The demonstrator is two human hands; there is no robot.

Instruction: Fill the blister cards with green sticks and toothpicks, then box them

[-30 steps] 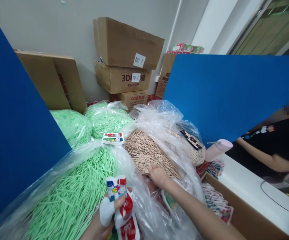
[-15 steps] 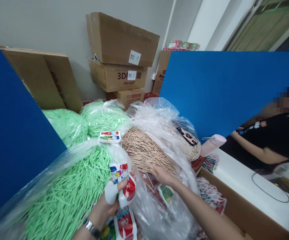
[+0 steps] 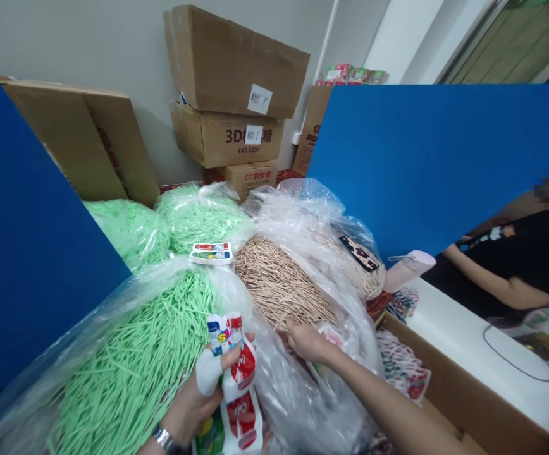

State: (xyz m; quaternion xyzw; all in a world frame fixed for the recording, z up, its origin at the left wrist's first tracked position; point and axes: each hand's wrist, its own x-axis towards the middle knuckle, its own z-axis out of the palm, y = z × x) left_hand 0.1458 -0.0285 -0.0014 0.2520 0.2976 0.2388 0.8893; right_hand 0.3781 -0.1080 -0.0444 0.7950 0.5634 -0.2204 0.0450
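My left hand, with a white wrap on its thumb, is closed around bottle-shaped printed packets in red, white and blue. More such packets lie just below it. My right hand is at the near edge of a pile of thin brown sticks in an open clear plastic bag. Its fingers are curled together, and what is between the fingertips is too small to make out. Left of the hands, another open bag holds thin green sticks.
Flat printed packets rest on the bags. At the right are a patterned phone-like object, a pale pink bottle and an open carton. Blue panels flank the bags; stacked cartons stand behind. A person sits at the right.
My right hand has drawn its outstretched fingers together at the brown sticks and shifted slightly down. The left hand keeps its packets. The whole view has tilted a little.
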